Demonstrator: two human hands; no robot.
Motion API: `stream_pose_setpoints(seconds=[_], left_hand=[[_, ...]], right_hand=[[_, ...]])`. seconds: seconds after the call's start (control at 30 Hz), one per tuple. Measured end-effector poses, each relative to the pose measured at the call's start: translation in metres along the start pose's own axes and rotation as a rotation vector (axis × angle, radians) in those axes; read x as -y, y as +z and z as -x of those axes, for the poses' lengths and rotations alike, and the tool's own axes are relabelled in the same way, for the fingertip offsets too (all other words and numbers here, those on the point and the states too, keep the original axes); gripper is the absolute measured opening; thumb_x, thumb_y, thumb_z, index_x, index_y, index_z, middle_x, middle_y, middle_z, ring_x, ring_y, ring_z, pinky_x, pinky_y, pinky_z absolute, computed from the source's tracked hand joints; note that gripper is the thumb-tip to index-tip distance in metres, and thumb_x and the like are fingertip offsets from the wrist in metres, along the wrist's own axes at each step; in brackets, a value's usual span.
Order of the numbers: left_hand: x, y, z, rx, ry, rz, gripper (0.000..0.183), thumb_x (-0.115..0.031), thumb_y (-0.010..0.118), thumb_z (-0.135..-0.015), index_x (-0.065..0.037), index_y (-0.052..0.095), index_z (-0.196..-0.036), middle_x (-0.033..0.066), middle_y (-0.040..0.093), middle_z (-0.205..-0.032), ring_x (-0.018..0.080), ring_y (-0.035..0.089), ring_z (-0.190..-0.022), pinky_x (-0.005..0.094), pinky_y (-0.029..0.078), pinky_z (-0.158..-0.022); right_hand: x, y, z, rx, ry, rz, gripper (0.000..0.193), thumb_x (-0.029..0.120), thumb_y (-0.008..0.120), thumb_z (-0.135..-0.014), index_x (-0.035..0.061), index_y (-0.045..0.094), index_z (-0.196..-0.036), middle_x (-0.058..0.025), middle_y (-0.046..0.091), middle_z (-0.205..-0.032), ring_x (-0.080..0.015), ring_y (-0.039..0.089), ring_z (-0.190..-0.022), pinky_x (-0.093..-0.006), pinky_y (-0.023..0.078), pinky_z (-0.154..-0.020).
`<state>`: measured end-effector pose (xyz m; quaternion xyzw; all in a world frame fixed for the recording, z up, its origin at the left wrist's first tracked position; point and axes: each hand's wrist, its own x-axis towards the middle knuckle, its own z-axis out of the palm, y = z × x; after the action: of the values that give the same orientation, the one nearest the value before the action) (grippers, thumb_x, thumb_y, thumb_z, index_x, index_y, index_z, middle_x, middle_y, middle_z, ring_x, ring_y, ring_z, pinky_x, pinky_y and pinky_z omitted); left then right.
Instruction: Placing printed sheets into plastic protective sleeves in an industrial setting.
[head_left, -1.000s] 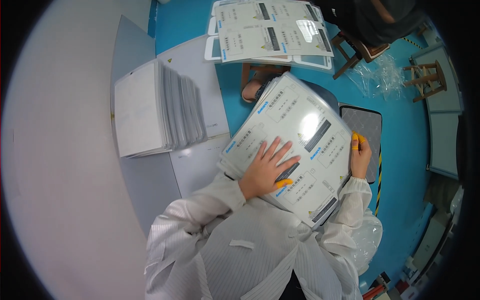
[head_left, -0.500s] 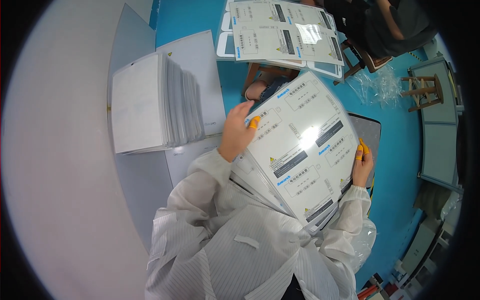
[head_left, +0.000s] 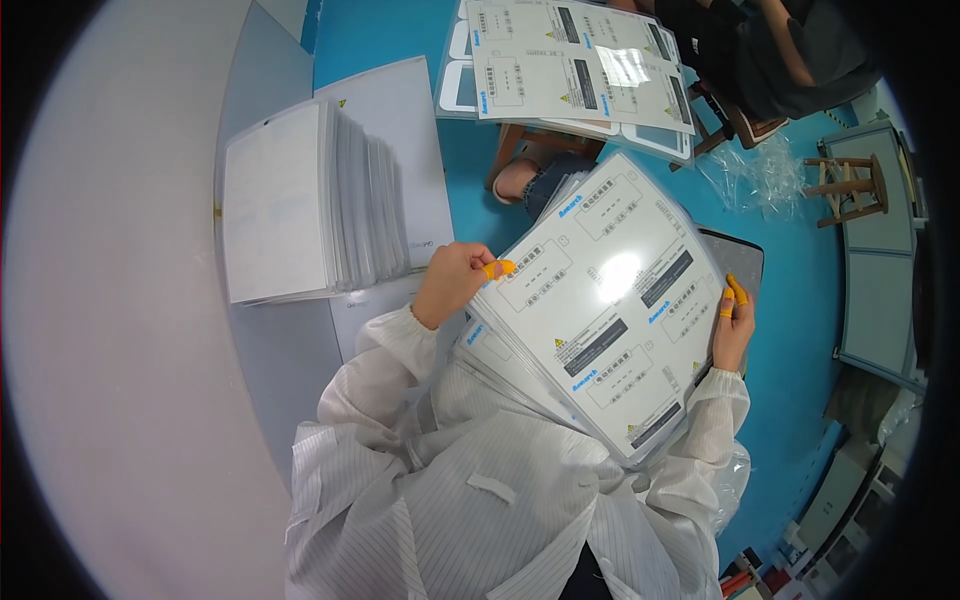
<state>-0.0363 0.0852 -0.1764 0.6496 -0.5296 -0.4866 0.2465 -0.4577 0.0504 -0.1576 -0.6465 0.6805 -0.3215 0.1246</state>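
Note:
A glossy printed panel sheet (head_left: 600, 330), white with blue, black and yellow marks, lies tilted on a pile of similar sheets (head_left: 497, 365) over my lap. My left hand (head_left: 450, 287) is closed on its left edge, the thumb in an orange finger cot lying on top. On the opposite edge, my right hand (head_left: 734, 328) holds the sheet, with orange cots on its fingers. The undersides of both grips are hidden. Light glares off the middle of the sheet.
To the left a thick stack of white sheets (head_left: 275, 210) stands on a pale board (head_left: 425, 150). More printed sheets (head_left: 540, 85) lie ahead, beside a seated person (head_left: 800, 50). Clear plastic film (head_left: 755, 175) and a wooden stool (head_left: 850, 188) are at the right.
My left hand has come down and closed from spread fingers to a pinch on the sheet's edge. The sheet and my right hand have shifted slightly right and toward me.

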Motion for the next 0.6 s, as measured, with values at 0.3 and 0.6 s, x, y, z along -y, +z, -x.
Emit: stream_pose_setpoints(seconds=[0.3,0.6], left_hand=[[-0.007,0.051,0.027,-0.393,0.388,-0.315,0.042,-0.015,0.066,-0.076,-0.007,0.056,-0.115,0.0182,0.053,-0.116,0.0298,0.053,-0.1,0.0359,0.043,-0.084],[-0.045,0.092,0.011,-0.042,0.608,-0.525,0.07,-0.033,0.064,-0.078,-0.023,0.031,-0.139,0.0211,0.01,-0.147,0.0428,0.006,-0.135,0.0586,0.008,-0.104]], right_hand=[[-0.017,-0.002,0.013,0.007,0.055,0.043,0.025,0.012,0.052,-0.089,-0.0022,0.059,-0.108,-0.013,0.057,-0.109,-0.0255,0.058,-0.094,-0.0299,0.045,-0.079],[-0.022,-0.008,0.019,-0.036,0.072,0.017,0.027,0.013,0.05,-0.09,-0.0006,0.057,-0.112,-0.0127,0.054,-0.117,-0.0269,0.054,-0.105,-0.0306,0.042,-0.088]])
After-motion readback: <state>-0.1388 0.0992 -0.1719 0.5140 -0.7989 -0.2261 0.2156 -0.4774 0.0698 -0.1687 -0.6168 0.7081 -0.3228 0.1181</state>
